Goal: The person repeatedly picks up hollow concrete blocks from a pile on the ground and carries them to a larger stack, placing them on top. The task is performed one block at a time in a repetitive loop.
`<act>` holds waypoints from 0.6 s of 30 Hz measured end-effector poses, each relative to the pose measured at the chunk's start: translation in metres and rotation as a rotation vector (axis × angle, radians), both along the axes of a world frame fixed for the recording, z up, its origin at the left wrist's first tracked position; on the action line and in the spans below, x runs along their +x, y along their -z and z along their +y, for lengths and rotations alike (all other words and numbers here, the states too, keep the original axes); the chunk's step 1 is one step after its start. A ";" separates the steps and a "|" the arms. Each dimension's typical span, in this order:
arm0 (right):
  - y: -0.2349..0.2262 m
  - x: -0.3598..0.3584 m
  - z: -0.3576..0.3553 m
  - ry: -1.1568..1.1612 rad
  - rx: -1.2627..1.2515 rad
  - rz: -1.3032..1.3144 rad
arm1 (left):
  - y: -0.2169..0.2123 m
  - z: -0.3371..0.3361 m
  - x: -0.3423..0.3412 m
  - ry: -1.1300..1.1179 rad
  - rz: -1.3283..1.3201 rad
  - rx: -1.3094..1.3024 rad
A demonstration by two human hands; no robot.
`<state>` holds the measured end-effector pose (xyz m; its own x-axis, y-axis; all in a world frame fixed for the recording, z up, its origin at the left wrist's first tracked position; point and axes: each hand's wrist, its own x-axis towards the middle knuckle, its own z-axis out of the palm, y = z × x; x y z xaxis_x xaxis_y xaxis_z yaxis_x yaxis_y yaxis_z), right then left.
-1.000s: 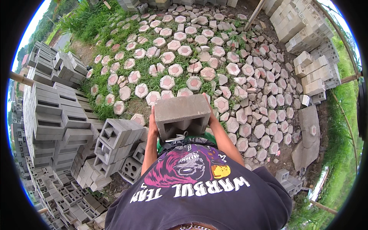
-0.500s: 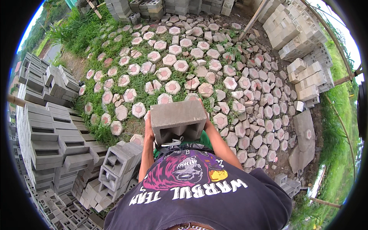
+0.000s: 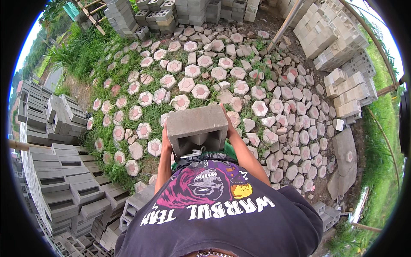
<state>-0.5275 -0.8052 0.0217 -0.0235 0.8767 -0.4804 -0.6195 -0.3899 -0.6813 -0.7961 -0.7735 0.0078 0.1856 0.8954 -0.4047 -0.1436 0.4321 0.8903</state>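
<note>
A grey hollow concrete block (image 3: 197, 121) is held up in front of my waist, its long solid side toward the top and a cavity facing me. My left hand (image 3: 166, 139) grips its left end, and my right hand (image 3: 227, 122) grips the right end near the far corner. The fingers of both hands are partly hidden behind the block. A drawstring from my shorts hangs by the block's near edge.
Hexagonal pavers (image 3: 200, 91) with reddish centres lie over grass and rubble ahead. Grey blocks (image 3: 64, 171) are stacked on the left, pale blocks (image 3: 349, 88) at the right, and more blocks (image 3: 165, 17) at the back. A wooden pole (image 3: 284, 26) leans at the far right.
The view has shifted forward over the ground, with the pavers and left stacks sliding toward me. The block stays in both hands, slightly further left and up in the picture.
</note>
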 end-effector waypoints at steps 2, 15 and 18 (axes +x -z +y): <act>-0.027 0.016 0.036 -0.016 -0.008 -0.096 | 0.004 0.035 0.017 -0.004 0.017 0.008; 0.044 0.099 0.176 0.137 0.003 0.254 | 0.017 0.211 0.090 0.139 0.144 0.091; 0.053 0.106 0.207 0.197 -0.006 0.257 | 0.011 0.261 0.107 0.242 0.120 0.055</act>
